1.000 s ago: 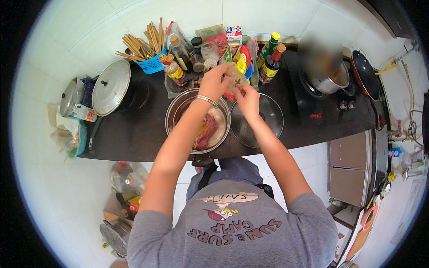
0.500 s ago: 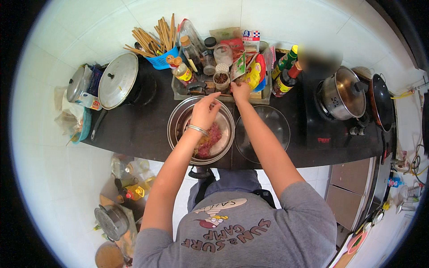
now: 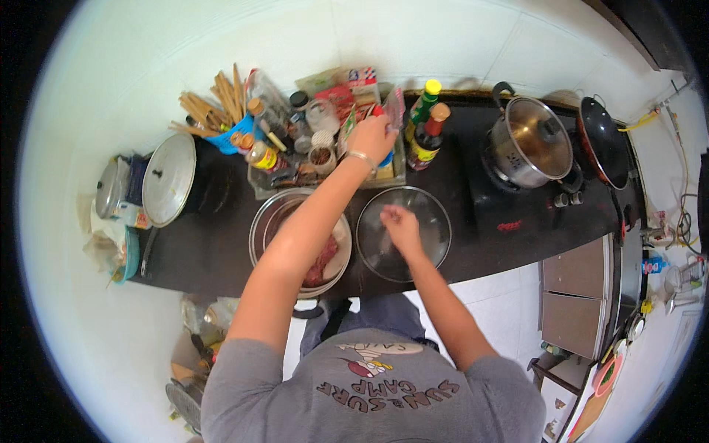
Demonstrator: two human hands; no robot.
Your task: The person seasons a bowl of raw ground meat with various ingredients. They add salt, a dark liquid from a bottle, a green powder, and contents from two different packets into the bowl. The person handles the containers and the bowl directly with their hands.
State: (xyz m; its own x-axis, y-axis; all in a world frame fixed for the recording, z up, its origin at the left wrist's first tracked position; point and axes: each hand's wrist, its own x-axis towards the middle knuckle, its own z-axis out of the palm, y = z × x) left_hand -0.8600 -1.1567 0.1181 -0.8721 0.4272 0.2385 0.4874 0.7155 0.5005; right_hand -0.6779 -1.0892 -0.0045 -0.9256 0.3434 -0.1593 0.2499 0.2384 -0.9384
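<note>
From the head view, the left hand [image 3: 371, 139], fingers curled, is over the tray's [image 3: 264, 186] right end, the tray's long side running leftward from it; packets [image 3: 337, 97] lie just beyond. The right hand [image 3: 401, 225], farther off, bends its fingers above the lid [image 3: 428, 247]. Whether either holds anything, I can't tell; the left forearm hides some meat [image 3: 319, 269].

Colorful packets [image 3: 338, 99] stood bunched in a tray [image 3: 269, 189] along the back of a dark counter [image 3: 199, 236], while a round glass lid [image 3: 378, 255] (see-through) lay flat beside a metal pot [image 3: 340, 255] holding raw red meat [image 3: 318, 270], partly hidden.
</note>
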